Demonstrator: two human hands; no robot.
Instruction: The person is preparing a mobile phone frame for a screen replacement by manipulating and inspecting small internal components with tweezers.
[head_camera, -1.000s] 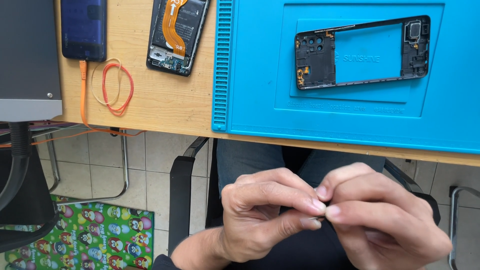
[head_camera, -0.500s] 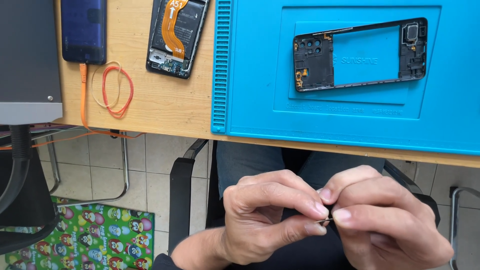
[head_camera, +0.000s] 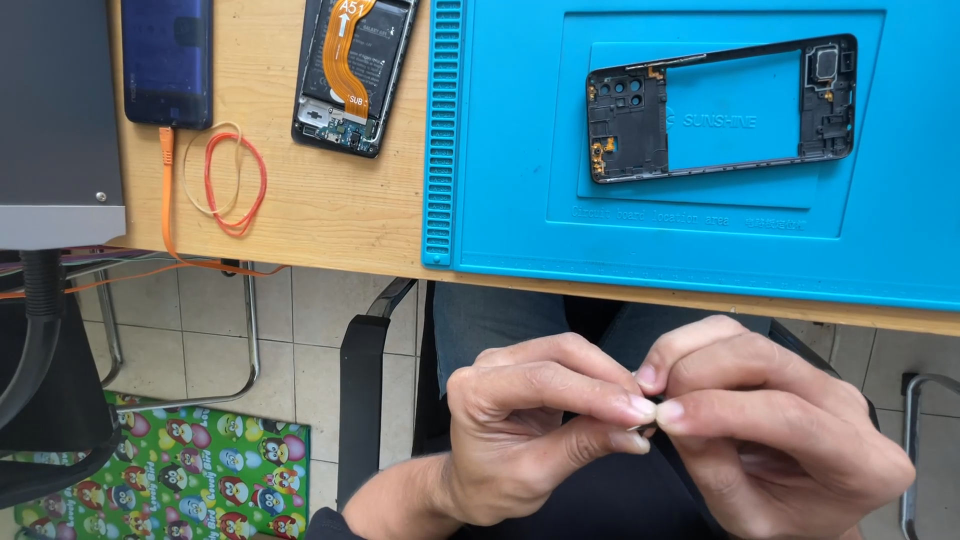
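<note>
Spanning the top of the frame, a wooden desk (head_camera: 330, 225) carries a blue mat (head_camera: 700, 240) with a black phone frame (head_camera: 720, 110); tiled floor (head_camera: 290, 330) lies below. At lower centre, the left hand (head_camera: 520, 430) and right hand (head_camera: 770, 440) pinch a tiny dark part (head_camera: 643, 428) between touching fingertips.

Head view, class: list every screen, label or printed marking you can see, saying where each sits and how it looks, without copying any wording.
Phone screen: top left on the wooden desk, dark blue rectangle, orange cable plugged in.
Battery label: on the opened phone beside it, dark panel under an orange ribbon strip bearing a white arrow.
Mat markings: faint raised lettering on the blue mat, below the black phone frame.
No packages or signs.
</note>
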